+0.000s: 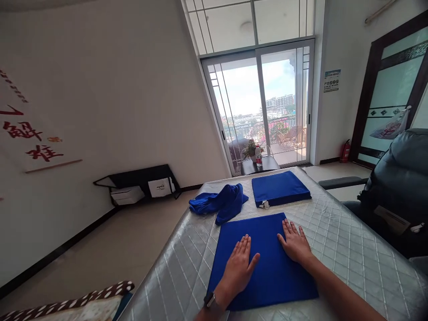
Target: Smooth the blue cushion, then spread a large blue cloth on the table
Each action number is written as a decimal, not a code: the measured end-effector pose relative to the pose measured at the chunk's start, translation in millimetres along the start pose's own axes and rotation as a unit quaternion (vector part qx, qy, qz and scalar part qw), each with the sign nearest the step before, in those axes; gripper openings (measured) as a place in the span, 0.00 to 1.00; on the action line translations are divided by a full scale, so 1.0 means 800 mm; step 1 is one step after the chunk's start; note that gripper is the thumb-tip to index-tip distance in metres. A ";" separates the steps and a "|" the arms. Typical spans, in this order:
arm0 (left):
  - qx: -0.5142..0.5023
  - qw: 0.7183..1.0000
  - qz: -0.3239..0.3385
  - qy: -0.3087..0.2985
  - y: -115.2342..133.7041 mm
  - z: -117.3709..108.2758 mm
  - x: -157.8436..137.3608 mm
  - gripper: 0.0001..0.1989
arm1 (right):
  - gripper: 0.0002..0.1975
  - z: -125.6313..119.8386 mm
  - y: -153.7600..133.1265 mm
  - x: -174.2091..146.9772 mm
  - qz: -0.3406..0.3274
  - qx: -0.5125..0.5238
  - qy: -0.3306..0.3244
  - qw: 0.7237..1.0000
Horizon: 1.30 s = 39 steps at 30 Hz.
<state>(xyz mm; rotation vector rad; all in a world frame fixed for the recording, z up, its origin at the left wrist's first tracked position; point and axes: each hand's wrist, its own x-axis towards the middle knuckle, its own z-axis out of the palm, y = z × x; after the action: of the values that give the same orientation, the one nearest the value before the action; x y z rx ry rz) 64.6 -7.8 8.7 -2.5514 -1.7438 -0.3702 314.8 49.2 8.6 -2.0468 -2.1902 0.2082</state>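
Observation:
A flat blue cloth [264, 267] lies spread in front of me on a silvery quilted mattress [347, 249]. My left hand [240, 263] rests palm down on the cloth's left half, fingers stretched out and thumb apart. On its right edge lies my right hand [296, 240], also flat with the fingers extended. Beyond the cloth, to the right, is a neat folded stack of blue cloth [281, 187] with a white tag at its near corner. A crumpled blue cloth [220, 200] sits to the left of that stack.
A black chair [397, 187] stands close on the right. Past the mattress's far end, a small table [267, 166] holds a bottle [258, 156] and a plant. A low black rack [143, 183] with boxes stands along the left wall. Patterned bedding [96, 303] lies at lower left.

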 end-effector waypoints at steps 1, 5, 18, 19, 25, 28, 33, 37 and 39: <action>-0.005 0.999 0.034 -0.006 0.022 0.001 0.012 0.34 | 0.37 0.000 0.000 0.000 0.001 -0.001 0.002 1.000; -0.038 0.994 0.098 -0.004 0.096 0.012 0.069 0.33 | 0.34 0.003 0.003 -0.002 -0.014 -0.016 0.003 1.000; 0.023 0.996 -0.086 -0.030 0.005 0.020 0.075 0.40 | 0.36 0.003 0.003 0.001 -0.004 0.004 0.008 1.000; 0.032 0.994 -0.100 -0.028 -0.014 0.018 0.067 0.40 | 0.36 0.004 0.003 0.001 -0.005 0.003 0.008 1.000; 0.064 0.985 -0.158 0.011 -0.086 0.017 0.030 0.40 | 0.37 0.010 0.004 0.004 -0.006 0.007 0.009 1.000; 0.056 0.985 -0.161 0.014 -0.095 0.019 0.024 0.41 | 0.37 0.012 0.004 0.006 -0.005 -0.005 0.012 1.000; 0.024 0.987 -0.158 0.021 -0.100 0.012 0.022 0.41 | 0.36 0.013 0.002 0.006 -0.001 -0.015 0.012 1.000; 0.011 0.986 -0.165 0.026 -0.103 0.007 0.018 0.42 | 0.36 0.011 0.000 0.005 0.004 -0.023 0.004 1.000; 0.011 0.985 -0.167 0.030 -0.102 0.006 0.016 0.42 | 0.36 0.007 -0.001 0.005 0.010 -0.028 -0.002 1.000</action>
<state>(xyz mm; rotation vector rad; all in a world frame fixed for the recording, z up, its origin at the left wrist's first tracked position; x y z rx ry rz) -5.2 35.1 -2.0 -2.2040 -2.1405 -0.4285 312.4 53.0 3.1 -2.0989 -2.2031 0.1546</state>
